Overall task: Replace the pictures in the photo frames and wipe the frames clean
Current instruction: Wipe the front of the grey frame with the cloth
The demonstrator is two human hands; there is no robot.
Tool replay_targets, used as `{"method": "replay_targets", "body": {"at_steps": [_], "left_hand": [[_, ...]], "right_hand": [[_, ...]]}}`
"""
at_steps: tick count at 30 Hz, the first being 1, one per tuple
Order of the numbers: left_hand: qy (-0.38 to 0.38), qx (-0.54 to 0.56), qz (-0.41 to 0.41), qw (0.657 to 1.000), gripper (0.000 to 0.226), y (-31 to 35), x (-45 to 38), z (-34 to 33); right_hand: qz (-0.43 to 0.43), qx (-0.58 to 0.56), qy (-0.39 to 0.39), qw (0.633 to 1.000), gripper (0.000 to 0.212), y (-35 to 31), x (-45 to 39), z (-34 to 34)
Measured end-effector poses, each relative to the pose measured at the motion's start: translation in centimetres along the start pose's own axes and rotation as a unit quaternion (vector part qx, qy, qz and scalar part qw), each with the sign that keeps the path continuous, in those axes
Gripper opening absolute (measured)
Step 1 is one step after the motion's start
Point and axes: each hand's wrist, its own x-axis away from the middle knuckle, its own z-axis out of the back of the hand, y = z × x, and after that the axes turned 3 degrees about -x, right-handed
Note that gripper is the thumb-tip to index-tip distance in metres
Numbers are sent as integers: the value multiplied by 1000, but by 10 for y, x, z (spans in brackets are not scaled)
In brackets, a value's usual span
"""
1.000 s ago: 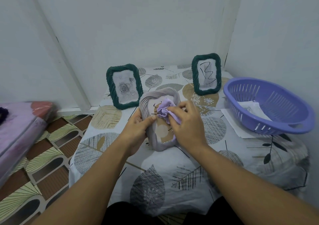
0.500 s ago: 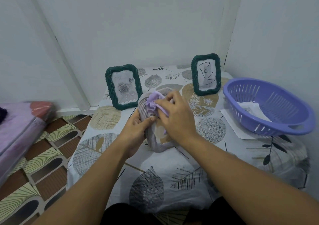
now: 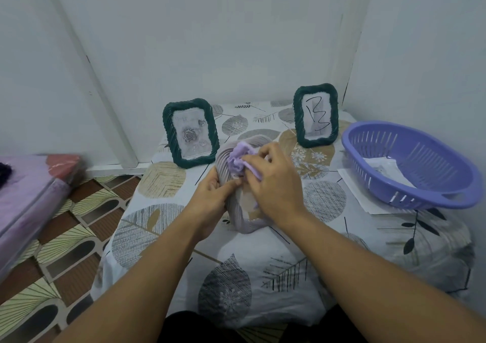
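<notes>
Right hand (image 3: 273, 182) is covering most of the grey frame (image 3: 236, 219), hiding its picture | cloth (image 3: 238, 158) is showing only in part beneath the fingers | paper (image 3: 384, 170) in basket (image 3: 410, 190) is lying too small to read | mattress (image 3: 31, 193) is running off the left edge, blurred

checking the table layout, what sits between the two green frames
In the head view, only bare leaf-print tablecloth lies between the rose frame and the scribble frame.
</notes>
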Motion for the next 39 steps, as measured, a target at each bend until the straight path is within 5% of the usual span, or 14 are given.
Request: {"method": "replay_targets", "body": {"at_steps": [3,7,12,19,27,32,36,39], "left_hand": [[2,1,0,1000,37,0,0,0],[-2,2,-1,1000,34,1,0,0],[11,-10,4,1000,35,-4,-3,0],[16,-4,7,1000,33,-5,-3,0],[7,-14,-1,1000,37,-3,-2,0],[5,-13,-6,1000,38,-2,0,-2],[-4,-5,-10,1000,38,-1,0,-2],[-1,-5,-7,1000,38,-2,-1,-2]], "right_hand": [[-35,-17,22,999,18,1,-2,0],[51,-5,-31,998,15,-3,7,-2],[-86,-62,47,993,19,13,-7,2],[-136,-100,56,984,19,16,-2,4],[8,-19,-17,1000,17,-1,3,-1],[-56,-37,40,997,20,3,-3,1],[25,-4,-12,1000,15,-9,6,-4],[-14,-8,13,1000,15,0,-2,0]]}}
